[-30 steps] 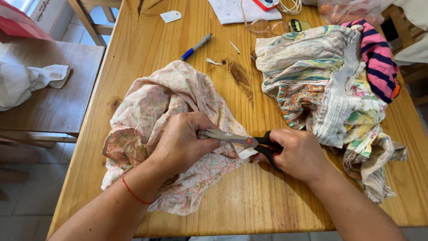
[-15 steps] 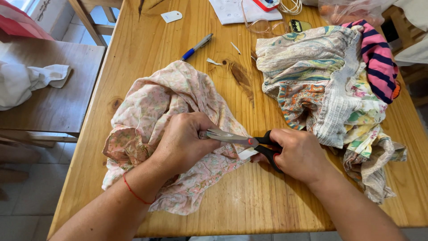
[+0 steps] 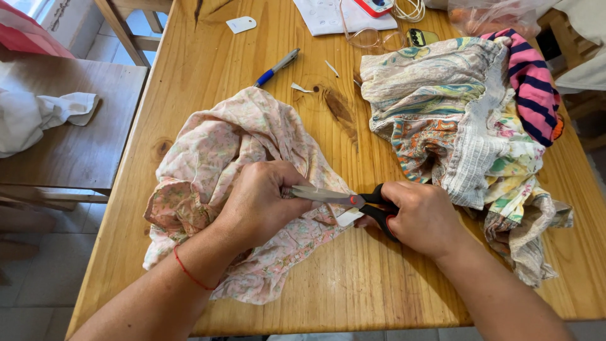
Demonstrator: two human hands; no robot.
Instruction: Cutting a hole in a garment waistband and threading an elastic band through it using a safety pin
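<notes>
That pink floral fabric bunched on the wooden table looks thin and floppy, so pinching it taut near the blades makes sense. Left hand clamps the cloth; right hand grips black-handled scissors.

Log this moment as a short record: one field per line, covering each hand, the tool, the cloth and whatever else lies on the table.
left hand: pressed on the pink floral cloth, gripping a fold by the blade tips
right hand: fingers through the black handles of the scissors
scissors: blades point toward the left hand, low over the cloth
cloth pile: mixed prints, right side of the wooden table, with a pink and navy striped piece
pen: blue and silver, beyond the pink cloth
scraps: small white bits near the pen
</notes>
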